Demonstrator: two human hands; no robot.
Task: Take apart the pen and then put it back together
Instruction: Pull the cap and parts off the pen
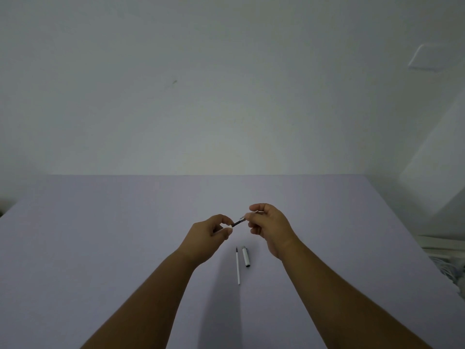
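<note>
- Left fingers (227,230): thumb and forefinger are pinched together on a small pale piece (230,226) at the lower end of the pen section. The other fingers curl loosely into the palm.
- Right fingers (251,217): closed around the upper end of the pen section (239,221), with a thin pale part projecting past them toward 2 o'clock. What that part is cannot be determined.
- Pen section: short, dark at the lower end, with a silver collar next to the right fingers. It spans the gap between the two hands, tilted from 8 o'clock up toward 2 o'clock, and is held above the table.
- Left hand (208,238): at 9 o'clock from the pen section, back of the hand facing the camera.
- Right hand (271,227): at 3 o'clock from the pen section, slightly higher in the frame than the left hand.
- Refill (238,267): a thin white tube with a dark tip, lying on the table at 6 o'clock from the hands, tip pointing to 12 o'clock.
- Cap (246,256): a short pale tube with a dark lower end, lying just beside the refill at its 3 o'clock side, not touching it as far as can be seen.
- Table (100,235): a plain lilac surface; both forearms reach over it from 6 o'clock.
</note>
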